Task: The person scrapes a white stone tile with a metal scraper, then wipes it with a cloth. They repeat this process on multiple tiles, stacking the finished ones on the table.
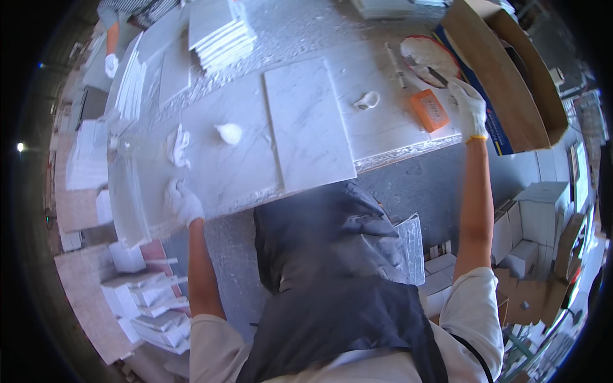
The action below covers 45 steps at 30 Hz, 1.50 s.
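Observation:
My left hand, in a white glove, lies flat on the front left edge of a marble-topped bench and holds nothing. My right hand, also gloved, reaches to the bench's far right corner and grips a small dark-bladed tool. The blade points at a white cloth lying on a red-rimmed thing. An orange block sits just left of that hand. A square marble tile lies mid-bench, overlapping a larger slab. Two white lumps rest on the stone.
A stack of white tiles stands at the back. An open cardboard box sits beyond my right hand. More tile stacks and white boxes lie on the floor. Another person's gloved hand works at the far left.

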Motion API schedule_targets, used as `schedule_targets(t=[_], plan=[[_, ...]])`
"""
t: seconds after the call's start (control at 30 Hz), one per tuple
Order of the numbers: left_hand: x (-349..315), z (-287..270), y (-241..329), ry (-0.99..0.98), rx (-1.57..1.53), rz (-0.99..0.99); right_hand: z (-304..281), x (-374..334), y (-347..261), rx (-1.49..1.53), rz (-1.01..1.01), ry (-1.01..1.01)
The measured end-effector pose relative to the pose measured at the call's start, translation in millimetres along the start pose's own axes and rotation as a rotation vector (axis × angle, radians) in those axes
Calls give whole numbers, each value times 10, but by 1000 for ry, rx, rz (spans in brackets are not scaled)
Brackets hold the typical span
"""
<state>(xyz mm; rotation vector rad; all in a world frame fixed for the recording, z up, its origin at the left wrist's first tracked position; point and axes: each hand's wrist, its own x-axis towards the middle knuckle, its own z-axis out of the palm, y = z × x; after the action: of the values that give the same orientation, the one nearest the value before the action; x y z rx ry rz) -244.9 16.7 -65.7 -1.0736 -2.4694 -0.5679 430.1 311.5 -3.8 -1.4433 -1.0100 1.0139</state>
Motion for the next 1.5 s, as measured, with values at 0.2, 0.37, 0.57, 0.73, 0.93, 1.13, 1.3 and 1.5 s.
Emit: schedule_targets(t=[0.2, 0.37, 0.57, 0.73, 0.93, 1.13, 1.3, 1.5], plan=[[-38, 22, -9, 43, -45, -4, 318, -614, -148, 111, 43, -121], [-42, 21, -5, 53, -50, -17, 1013, -1210, 15, -18, 211, -332], [-56, 49, -5, 97, -61, -33, 1625, -1536, 181, -106, 94, -426], [-79, 56, 19, 136, -81, -47, 1759, -1675, 194, -318, -244, -377], [-66, 114, -68, 144, -100, -19, 1821, -1696, 243, -457, -749, -181], [-123, -171, 246, 174, -214, 42, 1490, -1762, 216, 347, 305, -433], [-628, -516, 997, 40, -310, 63, 1160, -2196, 291, 509, 549, -612], [-501, -234, 1531, -131, -337, 194, 1153, -2397, 40, 710, 720, -720]])
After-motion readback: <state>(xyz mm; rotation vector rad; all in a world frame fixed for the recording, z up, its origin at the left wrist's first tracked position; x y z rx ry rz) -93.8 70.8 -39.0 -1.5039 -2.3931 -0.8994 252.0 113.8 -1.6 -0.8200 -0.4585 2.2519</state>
